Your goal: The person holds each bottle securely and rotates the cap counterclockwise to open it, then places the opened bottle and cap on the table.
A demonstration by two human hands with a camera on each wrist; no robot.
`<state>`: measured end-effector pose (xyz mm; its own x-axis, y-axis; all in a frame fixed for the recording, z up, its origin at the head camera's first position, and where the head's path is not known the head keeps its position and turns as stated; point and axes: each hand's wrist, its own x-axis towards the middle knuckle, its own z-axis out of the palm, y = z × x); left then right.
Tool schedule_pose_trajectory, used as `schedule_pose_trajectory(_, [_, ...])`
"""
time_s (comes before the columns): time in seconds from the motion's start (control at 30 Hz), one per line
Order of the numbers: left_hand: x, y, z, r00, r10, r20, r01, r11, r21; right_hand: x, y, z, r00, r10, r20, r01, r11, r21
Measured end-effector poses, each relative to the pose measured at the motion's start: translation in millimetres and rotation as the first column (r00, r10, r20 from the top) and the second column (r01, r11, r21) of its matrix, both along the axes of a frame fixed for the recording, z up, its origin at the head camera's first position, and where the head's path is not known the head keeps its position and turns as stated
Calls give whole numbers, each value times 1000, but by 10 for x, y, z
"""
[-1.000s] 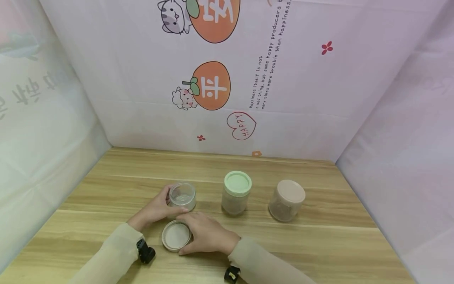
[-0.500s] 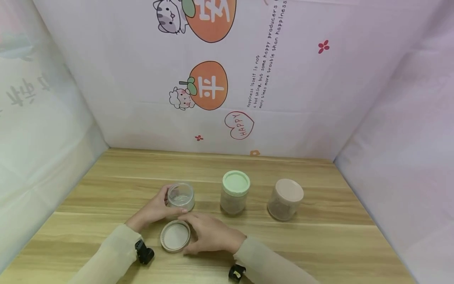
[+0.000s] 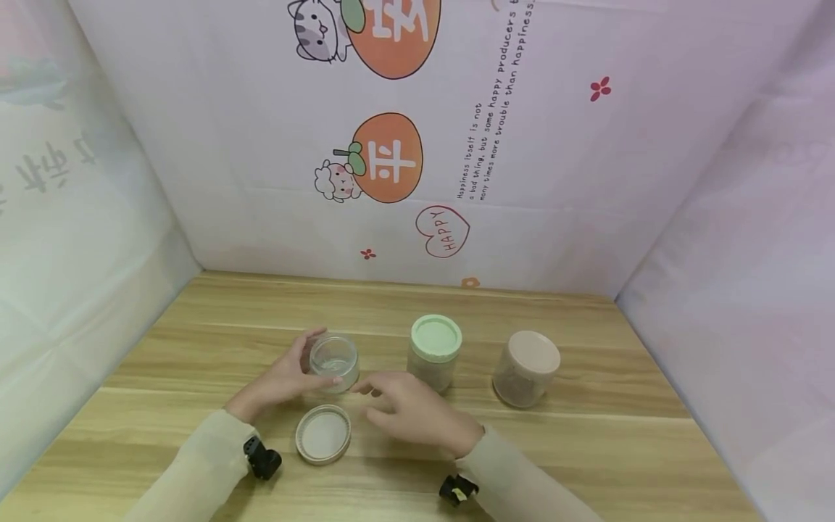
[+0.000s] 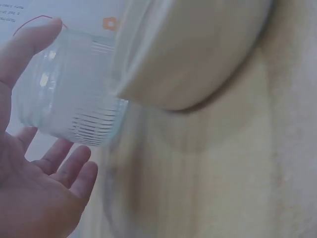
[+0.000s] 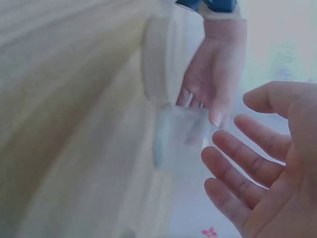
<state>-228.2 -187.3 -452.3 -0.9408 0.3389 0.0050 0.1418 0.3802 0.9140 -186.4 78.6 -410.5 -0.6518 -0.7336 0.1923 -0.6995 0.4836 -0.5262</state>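
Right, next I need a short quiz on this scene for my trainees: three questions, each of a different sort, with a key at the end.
1. Short answer: In the head view, which jar stands between the open jar and the beige-lidded jar?

2. True or false: The loose lid lies on the table, apart from the right hand.

3. Multiple choice: How many of the three jars have a lid on?
A. One
B. Two
C. Three

Key
1. The green-lidded jar.
2. True.
3. B.
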Motion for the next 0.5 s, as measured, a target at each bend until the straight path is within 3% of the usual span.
schedule_pose_trajectory(0.3, [-22, 20, 163, 991, 7, -134, -11, 999, -31, -15, 188, 226, 991, -45, -126, 20, 982, -190])
schedule_pose_trajectory(0.5, [-29, 89, 272, 973, 35, -226, -46, 998, -42, -26, 310, 343, 983, -31, -183, -21, 961, -275])
